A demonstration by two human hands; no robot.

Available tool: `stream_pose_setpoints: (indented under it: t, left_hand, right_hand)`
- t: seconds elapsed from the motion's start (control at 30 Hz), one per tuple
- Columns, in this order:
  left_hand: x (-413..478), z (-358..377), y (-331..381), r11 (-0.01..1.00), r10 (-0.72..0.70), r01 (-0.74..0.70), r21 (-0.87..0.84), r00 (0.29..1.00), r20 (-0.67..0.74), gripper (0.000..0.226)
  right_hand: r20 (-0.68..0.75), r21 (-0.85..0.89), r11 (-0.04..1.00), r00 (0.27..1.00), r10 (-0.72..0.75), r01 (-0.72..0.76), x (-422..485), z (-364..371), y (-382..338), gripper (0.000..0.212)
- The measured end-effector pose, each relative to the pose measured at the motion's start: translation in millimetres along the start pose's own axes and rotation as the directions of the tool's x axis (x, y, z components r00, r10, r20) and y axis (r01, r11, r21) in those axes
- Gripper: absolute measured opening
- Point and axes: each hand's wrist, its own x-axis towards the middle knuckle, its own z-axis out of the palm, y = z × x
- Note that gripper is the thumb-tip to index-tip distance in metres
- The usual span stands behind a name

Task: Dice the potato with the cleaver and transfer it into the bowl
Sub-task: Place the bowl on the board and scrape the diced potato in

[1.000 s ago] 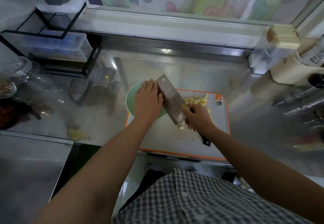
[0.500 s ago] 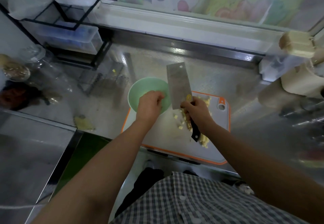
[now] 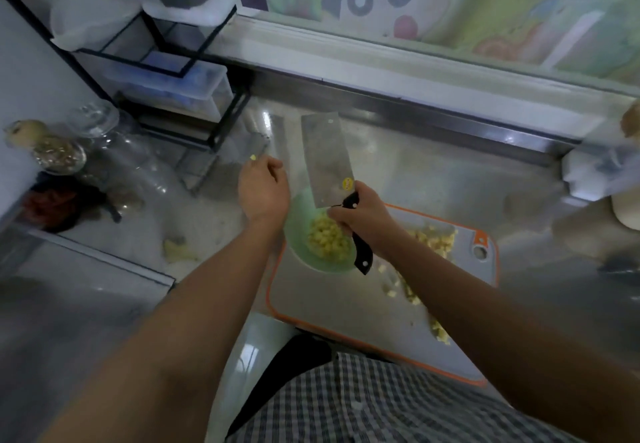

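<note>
Head view, right hand grasping cleaver over bowl, left hand relaxed, rack behind.

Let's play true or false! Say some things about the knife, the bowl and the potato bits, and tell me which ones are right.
1. The bowl is green. True.
2. The bowl is empty. False: potato dice lie in it.
3. The right hand grips the cleaver by its handle. True.
4. The cutting board has no potato on it. False: loose dice lie on it.
5. The cleaver's handle is orange. False: it is black.
</note>
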Motion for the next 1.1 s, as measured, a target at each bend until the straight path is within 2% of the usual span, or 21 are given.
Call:
stream_pose_setpoints:
  t: [0.17,0.33,0.43,0.57,0.67,0.83,0.9,0.97,1.03,1.1]
  left_hand:
    - [65.4,13.4,-43.3,0.985,-0.100,0.063,0.163,0.968,0.231,0.022]
    - [109.7,28.7,-69.2,0.964,0.024,-0.131,0.230,0.908,0.418,0.039]
    - [123.2,37.0,-75.0,0.955,0.053,-0.185,0.233,0.877,0.478,0.040]
    - [127.1,45.5,-84.3,0.961,0.056,-0.172,0.218,0.891,0.451,0.025]
    - [123.6,43.5,-80.1,0.960,0.037,-0.149,0.236,0.906,0.421,0.024]
    - [108.4,30.6,-81.1,0.961,0.101,-0.194,0.195,0.909,0.404,0.017]
    - [107.1,23.8,-77.0,0.975,0.050,-0.123,0.185,0.932,0.358,0.015]
    - [108.1,14.3,-65.7,0.992,0.005,-0.040,0.117,0.959,0.285,0.016]
    - [105.1,3.0,-50.8,0.997,0.056,-0.069,0.040,0.964,0.261,0.017]
    - [96.1,-6.1,-36.5,0.992,0.127,-0.114,-0.061,0.955,0.269,0.014]
  right_hand:
    - [-0.030,-0.010,0.998,0.998,0.058,-0.058,46.9,39.8,-25.9,0.018]
    - [-0.048,-0.122,0.984,0.991,0.124,-0.129,89.9,65.8,-39.6,0.012]
    - [-0.063,-0.169,0.976,0.989,0.132,-0.141,105.6,80.9,-40.9,0.010]
    - [-0.081,-0.161,0.977,0.989,0.126,-0.138,112.6,96.2,-42.0,0.020]
    - [-0.074,-0.150,0.977,0.987,0.142,-0.152,111.0,100.6,-44.6,0.024]
    - [-0.114,-0.143,0.976,0.982,0.150,-0.165,111.3,102.8,-38.6,0.014]
    - [-0.145,-0.133,0.978,0.980,0.139,-0.159,110.6,100.3,-37.7,0.014]
    - [-0.168,-0.132,0.981,0.979,0.119,-0.142,105.9,95.7,-39.4,0.022]
    - [-0.177,-0.138,0.984,0.980,0.091,-0.116,97.4,88.4,-41.2,0.025]
    - [-0.184,-0.123,0.989,0.981,0.061,-0.084,85.2,79.2,-42.3,0.016]
